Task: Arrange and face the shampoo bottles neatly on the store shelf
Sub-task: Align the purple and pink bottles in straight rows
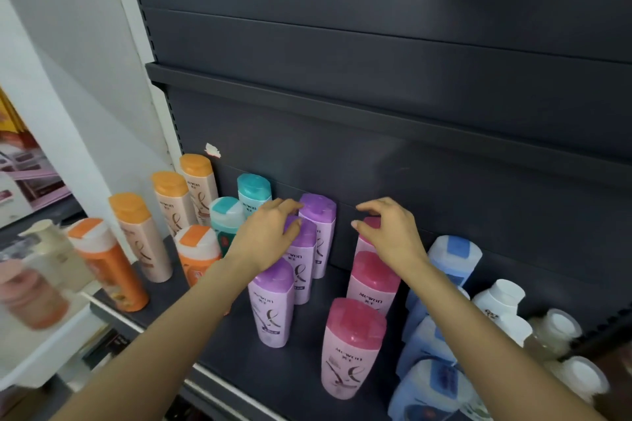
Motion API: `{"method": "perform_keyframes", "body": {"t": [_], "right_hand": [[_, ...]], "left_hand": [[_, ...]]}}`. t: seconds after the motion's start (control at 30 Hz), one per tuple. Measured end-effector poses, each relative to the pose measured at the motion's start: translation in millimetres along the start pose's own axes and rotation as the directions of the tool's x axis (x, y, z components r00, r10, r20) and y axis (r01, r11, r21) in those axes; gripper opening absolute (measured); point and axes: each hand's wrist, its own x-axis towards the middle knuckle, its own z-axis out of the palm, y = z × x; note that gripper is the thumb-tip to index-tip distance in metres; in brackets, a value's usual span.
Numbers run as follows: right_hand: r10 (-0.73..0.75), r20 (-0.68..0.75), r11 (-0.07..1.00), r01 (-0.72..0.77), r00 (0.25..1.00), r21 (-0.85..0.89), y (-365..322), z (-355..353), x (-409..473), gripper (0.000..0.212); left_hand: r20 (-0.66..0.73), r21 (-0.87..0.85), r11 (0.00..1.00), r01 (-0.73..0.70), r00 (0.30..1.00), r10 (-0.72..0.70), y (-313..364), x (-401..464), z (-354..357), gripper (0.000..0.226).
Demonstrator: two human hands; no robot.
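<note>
Right hand [390, 232] over half-hidden pink bottle [366, 243]
</note>
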Motion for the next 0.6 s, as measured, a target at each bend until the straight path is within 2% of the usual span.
{"method": "perform_keyframes", "body": {"t": [0.1, 0.17, 0.27, 0.4, 0.6], "right_hand": [[0.001, 0.008, 0.990, -0.002, 1.000, 0.143, -37.6, 10.6, -10.6, 0.022], [-0.021, 0.052, 0.987, 0.012, 0.998, 0.161, -62.2, 24.4, -20.4, 0.024], [-0.054, 0.162, 0.998, 0.049, 0.985, 0.038, -89.6, 53.9, -35.6, 0.036], [0.071, 0.294, 0.995, -0.048, 0.953, -0.084, -108.1, 84.2, -56.5, 0.056], [0.174, 0.238, 0.978, -0.139, 0.955, -0.154, -120.1, 100.0, -72.9, 0.061]], "left_hand": [[-0.032, -0.047, 0.999, 0.005, 0.999, -0.006, -10.9, -22.7, -22.0, 0.033], [-0.042, -0.040, 0.999, -0.003, 0.999, 0.001, -25.2, -38.0, -36.8, 0.032], [-0.043, 0.030, 0.998, -0.049, 0.998, 0.050, -54.5, -60.1, -54.9, 0.033], [0.000, 0.116, 0.983, -0.141, 0.990, 0.142, -94.4, -77.8, -67.1, 0.047], [0.200, 0.186, 0.970, -0.154, 0.973, 0.116, -135.1, -80.6, -66.6, 0.073]]}}
